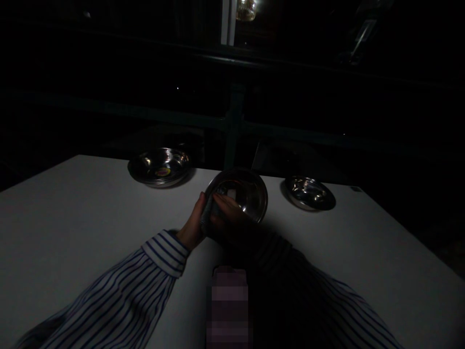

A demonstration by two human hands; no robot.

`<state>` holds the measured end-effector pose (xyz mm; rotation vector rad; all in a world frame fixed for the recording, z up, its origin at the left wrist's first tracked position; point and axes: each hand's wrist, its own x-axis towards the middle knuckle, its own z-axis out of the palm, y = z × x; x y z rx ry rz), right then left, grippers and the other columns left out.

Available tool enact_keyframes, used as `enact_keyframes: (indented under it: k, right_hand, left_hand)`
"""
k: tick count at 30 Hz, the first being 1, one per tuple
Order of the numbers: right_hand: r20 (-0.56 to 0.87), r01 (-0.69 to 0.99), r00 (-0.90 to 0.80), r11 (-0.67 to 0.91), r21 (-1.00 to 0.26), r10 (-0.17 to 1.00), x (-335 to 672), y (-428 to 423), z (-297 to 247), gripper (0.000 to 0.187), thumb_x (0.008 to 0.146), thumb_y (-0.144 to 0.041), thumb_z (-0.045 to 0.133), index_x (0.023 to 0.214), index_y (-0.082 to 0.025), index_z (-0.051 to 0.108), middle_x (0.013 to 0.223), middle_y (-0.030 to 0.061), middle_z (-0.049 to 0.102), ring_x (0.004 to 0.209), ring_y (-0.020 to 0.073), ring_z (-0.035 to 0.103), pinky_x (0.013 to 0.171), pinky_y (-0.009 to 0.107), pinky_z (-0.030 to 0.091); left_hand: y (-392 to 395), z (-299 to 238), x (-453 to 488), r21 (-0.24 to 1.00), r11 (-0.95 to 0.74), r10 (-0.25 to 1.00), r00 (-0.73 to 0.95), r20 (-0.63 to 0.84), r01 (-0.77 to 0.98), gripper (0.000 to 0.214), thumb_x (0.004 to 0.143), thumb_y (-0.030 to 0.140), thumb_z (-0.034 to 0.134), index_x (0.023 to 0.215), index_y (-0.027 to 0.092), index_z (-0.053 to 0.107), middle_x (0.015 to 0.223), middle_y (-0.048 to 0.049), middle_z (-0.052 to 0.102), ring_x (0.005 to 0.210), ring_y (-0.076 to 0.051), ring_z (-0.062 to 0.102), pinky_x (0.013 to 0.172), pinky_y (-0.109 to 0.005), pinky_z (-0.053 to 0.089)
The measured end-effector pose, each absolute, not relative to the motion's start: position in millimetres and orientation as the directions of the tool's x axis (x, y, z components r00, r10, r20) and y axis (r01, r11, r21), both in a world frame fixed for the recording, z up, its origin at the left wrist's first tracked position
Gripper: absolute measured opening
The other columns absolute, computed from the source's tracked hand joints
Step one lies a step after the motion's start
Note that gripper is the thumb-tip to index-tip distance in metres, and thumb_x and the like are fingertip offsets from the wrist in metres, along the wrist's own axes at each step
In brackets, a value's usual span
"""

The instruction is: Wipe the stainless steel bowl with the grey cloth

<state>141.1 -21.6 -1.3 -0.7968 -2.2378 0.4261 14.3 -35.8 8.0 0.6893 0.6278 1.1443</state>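
Tilted up above the white table is a shiny metal bowl (256, 194), its inside facing me. My left hand (192, 223) grips the bowl at its left rim, thumb up along the edge. A grey cloth (206, 215) lies over that rim, between my two hands. With fingers closed on the cloth, my right hand (232, 218) presses it against the inside of the bowl; much of this hand is in deep shadow. A small pale patch shows inside the bowl by my right fingers.
A stack of metal bowls (160, 167) with a yellow round sticker stands at the table's back left. Another metal bowl (309, 193) sits at the back right. The white table (90, 208) ends at a dark area with a railing (234, 111). A pixelated object (228, 305) is nearest me.
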Motion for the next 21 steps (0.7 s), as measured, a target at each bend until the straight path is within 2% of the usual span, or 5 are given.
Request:
enact_keyframes:
  k: [5,10,14,17,21]
  right_hand:
    - [0.499,0.447,-0.567,0.754,-0.482,0.655,140,-24,2,0.053,0.089,-0.032,0.036,0.131,-0.001,0.038,0.133,0.0193,0.044,0.128,0.0238,0.034,0.106,0.04,0.031]
    - [0.455,0.437,-0.684,0.82,-0.37,0.57,145,-27,4,0.047,0.088,-0.031,0.041,0.126,-0.004,0.043,0.128,0.0174,0.049,0.12,0.0231,0.043,0.102,0.04,0.035]
    - [0.395,0.429,-0.752,0.847,-0.314,0.527,152,-30,11,0.039,0.086,-0.027,0.046,0.119,-0.005,0.049,0.121,0.0175,0.054,0.113,0.0233,0.049,0.099,0.039,0.039]
    - [0.358,0.411,-0.792,0.866,-0.285,0.494,157,-32,17,0.033,0.081,-0.023,0.051,0.109,-0.005,0.053,0.113,0.0172,0.059,0.105,0.0228,0.054,0.094,0.036,0.042]
    - [0.283,0.453,-0.814,0.86,-0.236,0.507,160,-35,20,0.029,0.077,-0.022,0.053,0.102,-0.008,0.055,0.108,0.0151,0.061,0.1,0.0218,0.057,0.086,0.034,0.046]
  left_hand:
    - [-37,8,17,0.793,0.225,0.957,0.282,-0.07,-0.566,0.058,0.077,0.063,0.043,0.108,0.018,0.064,0.105,-0.0078,0.069,0.119,-0.026,0.05,0.104,-0.037,0.033]
    - [-34,10,17,0.815,0.26,0.947,0.302,-0.11,-0.518,0.064,0.075,0.069,0.04,0.105,0.018,0.066,0.095,-0.0093,0.072,0.111,-0.029,0.056,0.098,-0.04,0.04]
    - [-33,7,16,0.796,0.301,0.938,0.314,-0.148,-0.525,0.066,0.076,0.069,0.036,0.108,0.018,0.064,0.095,-0.0092,0.072,0.109,-0.029,0.057,0.096,-0.04,0.042]
    - [-32,4,16,0.795,0.261,0.955,0.264,-0.132,-0.547,0.062,0.077,0.066,0.038,0.11,0.02,0.063,0.098,-0.0074,0.071,0.108,-0.028,0.058,0.096,-0.04,0.042]
    - [-29,3,16,0.813,0.117,0.992,0.109,-0.067,-0.571,0.059,0.078,0.063,0.04,0.11,0.019,0.062,0.1,-0.0065,0.071,0.107,-0.027,0.058,0.097,-0.039,0.041]
